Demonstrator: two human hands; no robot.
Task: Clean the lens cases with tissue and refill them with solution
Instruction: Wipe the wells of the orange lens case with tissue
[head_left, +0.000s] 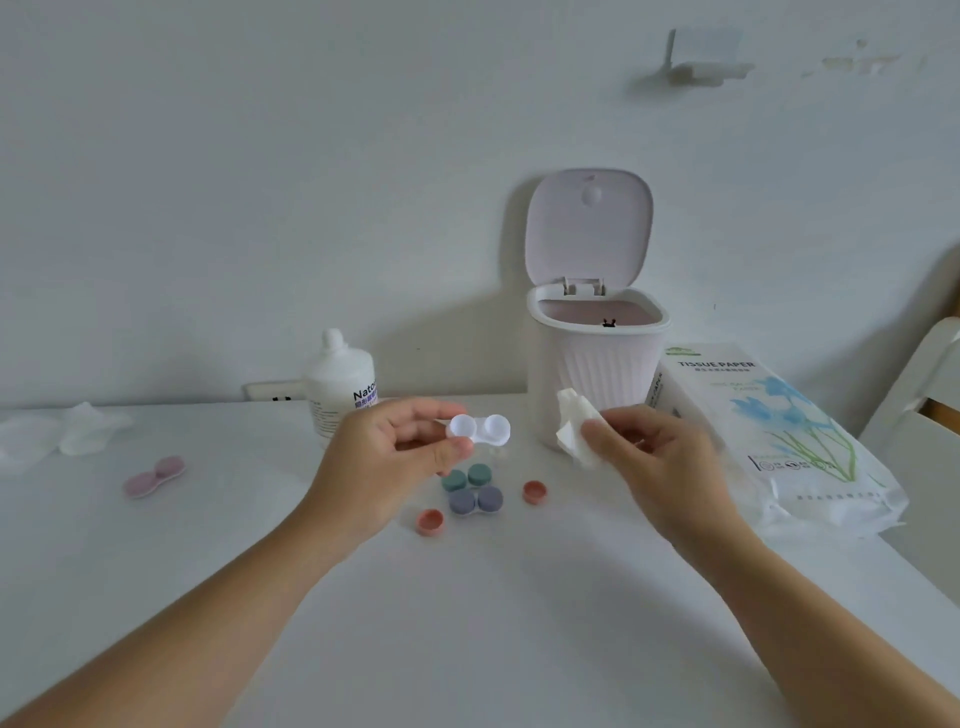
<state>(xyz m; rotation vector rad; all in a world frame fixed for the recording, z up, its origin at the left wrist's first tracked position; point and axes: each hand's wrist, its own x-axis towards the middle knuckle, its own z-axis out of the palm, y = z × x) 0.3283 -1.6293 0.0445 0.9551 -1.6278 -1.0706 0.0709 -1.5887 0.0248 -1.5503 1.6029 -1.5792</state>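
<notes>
My left hand (387, 457) pinches a white open lens case (480, 429) by its left end, above the table. My right hand (657, 457) holds a folded white tissue (574, 423) just right of the case, not touching it. Below them on the table lie a green-capped lens case (466, 477), a grey-blue capped case (475, 500) and two loose red caps (430, 521) (534, 491). A pink lens case (154, 475) lies at the far left. The white solution bottle (340, 387) stands behind my left hand.
A small pink bin (597, 374) with its lid up stands behind my right hand. A tissue paper pack (779, 441) lies at the right. Used tissues (67, 428) sit at the far left. A wall socket (272, 391) is behind the bottle.
</notes>
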